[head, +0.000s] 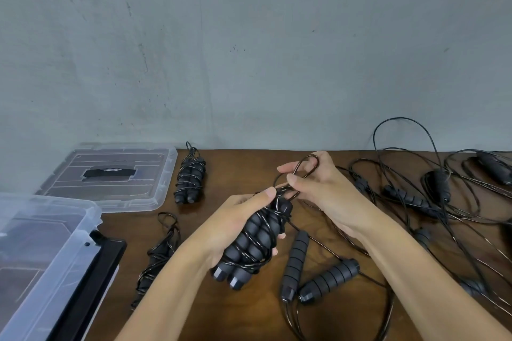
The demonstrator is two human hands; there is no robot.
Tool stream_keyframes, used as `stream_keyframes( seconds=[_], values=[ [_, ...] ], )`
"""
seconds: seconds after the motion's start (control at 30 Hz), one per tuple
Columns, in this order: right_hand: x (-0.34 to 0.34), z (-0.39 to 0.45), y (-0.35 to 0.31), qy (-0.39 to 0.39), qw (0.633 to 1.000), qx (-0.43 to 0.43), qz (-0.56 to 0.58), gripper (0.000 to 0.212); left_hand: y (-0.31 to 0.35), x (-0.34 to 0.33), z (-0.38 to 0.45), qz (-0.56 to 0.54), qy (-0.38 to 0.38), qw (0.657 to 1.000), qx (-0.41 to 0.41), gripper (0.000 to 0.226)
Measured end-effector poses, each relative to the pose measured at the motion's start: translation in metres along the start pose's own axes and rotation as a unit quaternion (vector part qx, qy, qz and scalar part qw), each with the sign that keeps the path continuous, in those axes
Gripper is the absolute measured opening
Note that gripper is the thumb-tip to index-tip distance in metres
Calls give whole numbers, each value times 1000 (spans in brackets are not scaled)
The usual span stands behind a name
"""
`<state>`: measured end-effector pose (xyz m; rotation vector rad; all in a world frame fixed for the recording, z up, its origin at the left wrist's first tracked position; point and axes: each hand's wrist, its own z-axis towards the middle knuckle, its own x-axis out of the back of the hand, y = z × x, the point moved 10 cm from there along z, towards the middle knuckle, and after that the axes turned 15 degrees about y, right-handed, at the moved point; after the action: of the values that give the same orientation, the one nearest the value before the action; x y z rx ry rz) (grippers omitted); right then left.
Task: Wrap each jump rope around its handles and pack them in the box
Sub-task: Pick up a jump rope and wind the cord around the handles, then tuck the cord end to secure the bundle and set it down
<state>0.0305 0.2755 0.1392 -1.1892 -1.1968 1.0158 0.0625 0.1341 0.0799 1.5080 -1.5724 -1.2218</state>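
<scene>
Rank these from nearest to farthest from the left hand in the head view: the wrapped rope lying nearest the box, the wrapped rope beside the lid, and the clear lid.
From the left hand, which grips a wrapped bundle:
1. The wrapped rope nearest the box, just to its left on the table.
2. The wrapped rope beside the lid, farther back and left.
3. The clear lid, far left by the wall.

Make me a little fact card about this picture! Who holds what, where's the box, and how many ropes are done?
left hand: grips a wrapped pair of handles
right hand: pinches the last rope loop
wrapped ropes on table: two, one by the lid, one nearer
loose ropes: tangled pile on the right
box: clear plastic, open, bottom left
lid: flat beside the wall
table: brown wood
</scene>
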Motion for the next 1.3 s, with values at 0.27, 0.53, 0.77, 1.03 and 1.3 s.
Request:
stream_keyframes(
  seconds=[0.27, 0.53, 0.77, 1.03, 1.3],
  values=[
    [15, 19, 7, 26, 978, -68, 196, 27, 16, -11, 13, -10, 6, 999, -43, 44],
    [15, 39, 48, 38, 993, -92, 63, 52, 1, -5, 40, 80, -8, 997, 5, 46],
    [22, 49, 88, 55, 992, -117, 7, 71, -12, 59, 126, 118, 159, 980, 7, 33],
    [6, 55, 109, 39, 990, -132, -8, 48, -14, 117, 193, 173, 323, 931, -1, 75],
    [-8, 68, 125, 34, 989, -140, -20, 43, -14, 122, 207, 334, 363, 869, -36, 81]
  ],
)
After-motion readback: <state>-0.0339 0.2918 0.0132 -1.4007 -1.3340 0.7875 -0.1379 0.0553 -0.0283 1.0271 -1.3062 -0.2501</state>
